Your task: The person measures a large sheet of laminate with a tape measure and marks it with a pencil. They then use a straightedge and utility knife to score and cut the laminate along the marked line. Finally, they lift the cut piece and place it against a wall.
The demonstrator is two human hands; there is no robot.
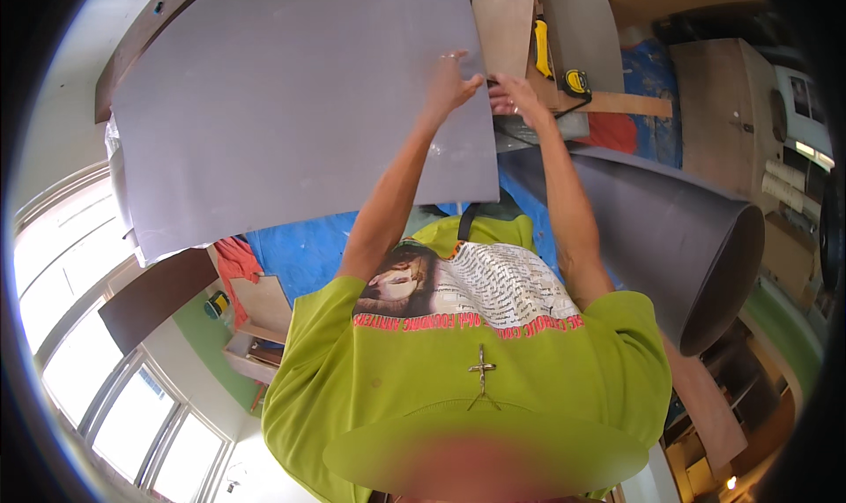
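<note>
A large grey sheet (pixel 291 106) lies flat in front of me, its right edge running between my hands. Over the sheet near that edge is my left hand (pixel 452 87), slightly blurred, with thumb and fingers apart. Just past the edge, my right hand (pixel 522 99) has its fingers bent inward around a small dark thing at the fingertips, too small to make out. Close to the right hand lie a yellow utility knife (pixel 541 49) and a yellow-and-black tape measure (pixel 577 83), both on wooden boards.
A big grey roll of sheet (pixel 670 230) rests on the right. Blue covering (pixel 304 252) shows below the sheet, with red cloth (pixel 611 131) and a thin wooden strip (pixel 626 104) at right. Windows (pixel 115 397) line the left; a wooden door (pixel 727 124) stands far right.
</note>
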